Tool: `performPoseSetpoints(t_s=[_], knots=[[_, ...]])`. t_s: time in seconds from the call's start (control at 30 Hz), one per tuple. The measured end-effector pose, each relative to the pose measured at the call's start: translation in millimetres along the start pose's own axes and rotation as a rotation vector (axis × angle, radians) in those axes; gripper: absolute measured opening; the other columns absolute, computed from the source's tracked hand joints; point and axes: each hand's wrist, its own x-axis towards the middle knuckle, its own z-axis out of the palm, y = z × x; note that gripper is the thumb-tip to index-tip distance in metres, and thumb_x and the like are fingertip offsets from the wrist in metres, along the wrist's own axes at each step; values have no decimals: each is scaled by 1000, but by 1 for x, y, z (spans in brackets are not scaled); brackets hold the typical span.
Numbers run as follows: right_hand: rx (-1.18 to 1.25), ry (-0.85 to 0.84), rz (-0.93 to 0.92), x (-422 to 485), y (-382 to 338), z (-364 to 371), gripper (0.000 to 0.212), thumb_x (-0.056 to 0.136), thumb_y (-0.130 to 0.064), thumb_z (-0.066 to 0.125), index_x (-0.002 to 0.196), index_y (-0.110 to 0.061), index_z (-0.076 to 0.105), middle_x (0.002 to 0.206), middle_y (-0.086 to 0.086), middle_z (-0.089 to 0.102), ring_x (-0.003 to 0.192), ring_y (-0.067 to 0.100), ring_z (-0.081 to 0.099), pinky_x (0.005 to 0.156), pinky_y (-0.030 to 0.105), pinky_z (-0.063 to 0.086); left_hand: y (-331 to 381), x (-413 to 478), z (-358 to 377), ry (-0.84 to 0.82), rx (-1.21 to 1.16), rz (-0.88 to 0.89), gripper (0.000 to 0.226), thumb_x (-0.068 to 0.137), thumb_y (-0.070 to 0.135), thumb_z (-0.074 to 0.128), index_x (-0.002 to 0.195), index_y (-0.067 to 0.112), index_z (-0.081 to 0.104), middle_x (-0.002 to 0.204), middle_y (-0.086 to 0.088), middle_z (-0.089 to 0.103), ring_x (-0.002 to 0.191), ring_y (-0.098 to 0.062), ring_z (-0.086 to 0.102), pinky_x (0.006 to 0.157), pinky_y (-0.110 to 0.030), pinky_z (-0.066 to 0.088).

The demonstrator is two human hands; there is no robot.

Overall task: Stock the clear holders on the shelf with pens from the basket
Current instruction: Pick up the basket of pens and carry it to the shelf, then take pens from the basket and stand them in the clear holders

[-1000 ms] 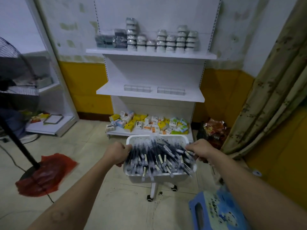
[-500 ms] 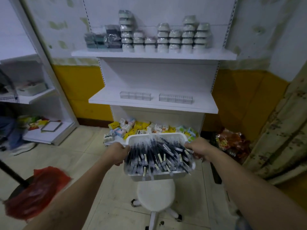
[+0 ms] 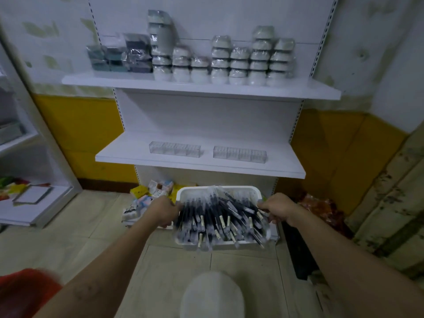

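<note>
Fingers: left hand [image 3: 164,213] and right hand [image 3: 276,210] still grip basket [image 3: 190,195] sides | pens [image 3: 218,216] closer to shelf [image 3: 199,165]

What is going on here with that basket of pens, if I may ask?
A person holds a white basket piled with pens, left hand gripping its left rim and right hand its right rim, in front of the middle shelf. The two clear holders on it look empty, so no pens are stocked yet.

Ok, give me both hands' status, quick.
Left hand: grips the left rim of the white basket of pens.
Right hand: grips the basket's right rim.
</note>
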Motion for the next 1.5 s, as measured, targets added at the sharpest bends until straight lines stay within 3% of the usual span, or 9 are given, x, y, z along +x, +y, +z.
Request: performPoseSetpoints(t_s=[0.23,0.4,0.63,0.8,1.0,1.1,1.27,1.43,1.5], knots=[[13,98,117,57,-31,20,30,94,-27,60,74,-5,57,62,11,54,50,20,51,47,22,43,-4,107,-16,-131,63,157,62,96,48,46,48,10,52,39,-2,53,35,-14,51,45,-20,45],[10,110,207,82,-29,35,35,94,-26,59,66,-7,50,59,12,51,43,19,47,45,22,40,-4,159,-5,-220,88,213,64,97,48,43,48,9,54,49,-11,59,39,-19,53,43,-20,42],[23,77,238,138,-17,11,29,93,-19,59,69,-6,48,67,15,51,56,25,55,59,32,46,28,196,28,-281,62,96,59,96,46,48,55,5,58,53,-11,62,47,-23,58,47,-23,47],[46,1,236,183,0,-25,33,90,-10,58,60,-10,44,64,13,46,54,23,47,52,28,37,63,209,54,-251,80,-27,51,95,45,48,66,5,61,56,-7,62,47,-20,59,44,-24,47],[64,-80,209,232,16,-67,19,92,-18,59,76,-8,53,74,13,53,62,23,51,53,28,42,98,225,92,-193,7,-169,53,97,37,49,67,-4,65,51,-9,63,48,-21,62,44,-25,51],[52,-94,223,250,21,-71,21,91,-14,57,71,-9,51,72,13,53,63,24,53,52,28,43,105,233,107,-211,6,-193,52,98,37,47,73,-4,67,58,-10,66,52,-21,63,43,-23,51],[29,-52,281,276,24,-46,25,92,-16,60,68,-11,52,70,9,53,57,20,54,47,24,45,91,274,114,-285,-36,-174,51,97,37,47,74,-4,65,66,-15,66,57,-24,64,51,-27,54],[-53,46,288,306,-3,9,41,95,-22,56,58,-15,41,60,8,43,55,23,47,61,30,42,41,341,114,-364,6,-71,48,98,34,46,62,5,59,57,-8,63,50,-21,61,46,-25,53],[-83,30,308,307,-17,32,40,97,-24,53,61,-9,43,68,15,46,63,24,47,64,30,36,19,362,107,-421,37,-41,41,98,29,45,65,9,57,59,-6,62,49,-20,60,49,-25,52]])
